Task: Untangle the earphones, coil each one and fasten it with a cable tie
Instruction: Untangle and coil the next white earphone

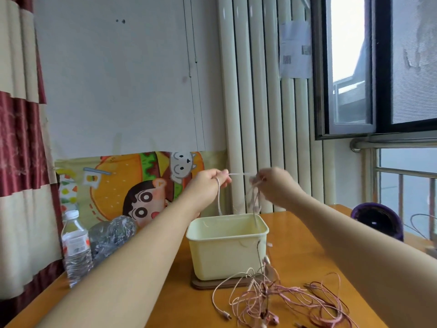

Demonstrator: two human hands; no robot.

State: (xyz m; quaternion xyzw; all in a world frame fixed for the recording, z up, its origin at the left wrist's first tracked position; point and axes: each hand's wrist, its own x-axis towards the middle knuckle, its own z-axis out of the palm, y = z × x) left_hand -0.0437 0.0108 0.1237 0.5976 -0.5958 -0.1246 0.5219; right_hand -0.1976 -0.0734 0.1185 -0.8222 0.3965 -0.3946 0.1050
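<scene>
1. Head view: the left hand (pixel 214 179) and the right hand (pixel 272 182) are raised above the cream box (pixel 227 254), with a pale earphone cable (pixel 219 197) stretched between them.
2. Each grip is closed on that cable. The left fingers curl round a strand that hangs toward the box, and the right pinches a small bunch of loops.
3. The task looks to be at an early stage. A pink tangle of earphones (pixel 283 301) lies unsorted on the tabletop (pixel 165 304) in front of the box, and no fastened coil or cable tie shows.

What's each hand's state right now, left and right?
Left hand: closed, gripping the earphone cable.
Right hand: closed, pinching bunched earphone cable; slightly blurred.
</scene>
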